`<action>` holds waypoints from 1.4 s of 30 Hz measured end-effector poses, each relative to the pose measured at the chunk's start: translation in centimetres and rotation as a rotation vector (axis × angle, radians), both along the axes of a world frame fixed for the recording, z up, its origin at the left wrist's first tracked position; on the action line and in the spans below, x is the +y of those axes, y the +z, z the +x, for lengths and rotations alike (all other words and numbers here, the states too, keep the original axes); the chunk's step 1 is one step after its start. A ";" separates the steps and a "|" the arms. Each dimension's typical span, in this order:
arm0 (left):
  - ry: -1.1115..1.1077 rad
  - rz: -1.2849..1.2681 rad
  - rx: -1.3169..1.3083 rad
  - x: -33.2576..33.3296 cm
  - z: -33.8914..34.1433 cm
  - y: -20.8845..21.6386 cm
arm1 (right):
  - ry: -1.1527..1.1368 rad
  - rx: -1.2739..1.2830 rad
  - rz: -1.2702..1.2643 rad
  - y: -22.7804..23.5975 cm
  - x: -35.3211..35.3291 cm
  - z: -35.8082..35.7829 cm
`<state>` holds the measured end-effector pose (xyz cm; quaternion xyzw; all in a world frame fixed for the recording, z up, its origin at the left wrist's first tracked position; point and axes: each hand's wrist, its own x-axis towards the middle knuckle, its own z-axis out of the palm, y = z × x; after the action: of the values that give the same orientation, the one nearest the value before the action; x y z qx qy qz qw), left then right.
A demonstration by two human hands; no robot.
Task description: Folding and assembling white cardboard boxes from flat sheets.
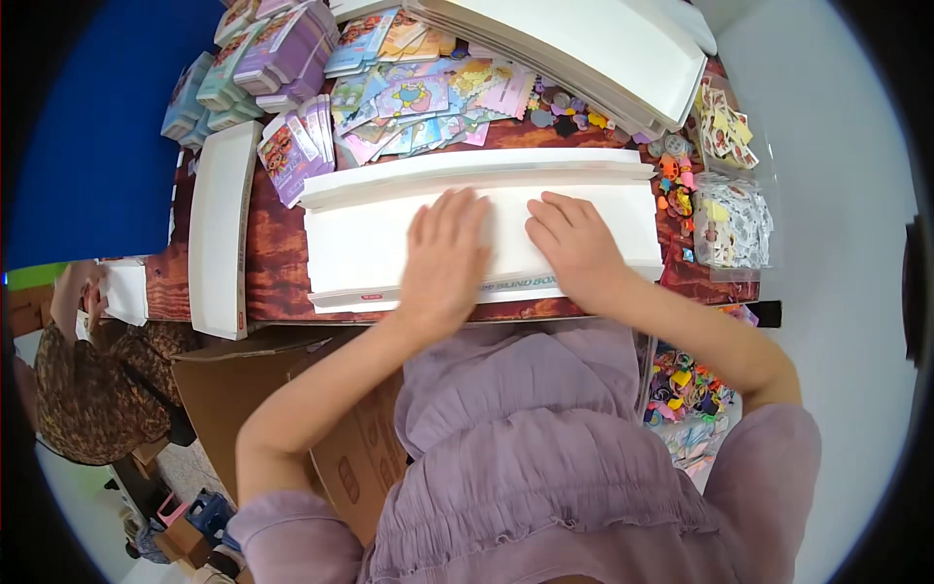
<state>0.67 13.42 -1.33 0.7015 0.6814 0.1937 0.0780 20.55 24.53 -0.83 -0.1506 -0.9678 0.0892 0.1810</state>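
Note:
A long, shallow white cardboard box (355, 238) lies lengthwise before me, its far and near side flaps folded upward. My left hand (446, 261) rests on its middle, palm down, with the fingers stretched toward the far wall. To the right, my right hand (581, 255) is also spread over the white card, fingers extended and slightly bent, the wrist crossing the near flap. Neither hand grips anything that shows. Colourful card packets (413, 97) are heaped just beyond the far wall.
Stacked white trays (623, 58) fill the back right. Another narrow white box (216, 234) lies at left, below piled purple and green packs (263, 68). Small charms (676, 190) and clear bags of pieces (735, 224) lie right. A co-worker (97, 389) sits at far left.

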 end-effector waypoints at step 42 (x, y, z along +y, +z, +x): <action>0.320 0.079 -0.039 -11.5 -5.5 4.7 | 0.168 0.202 0.154 4.2 -4.4 -1.3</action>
<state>-4.84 1.96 3.40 0.5826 0.7747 0.2437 0.0318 19.24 20.17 3.39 -0.0452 -0.9578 0.0443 0.2803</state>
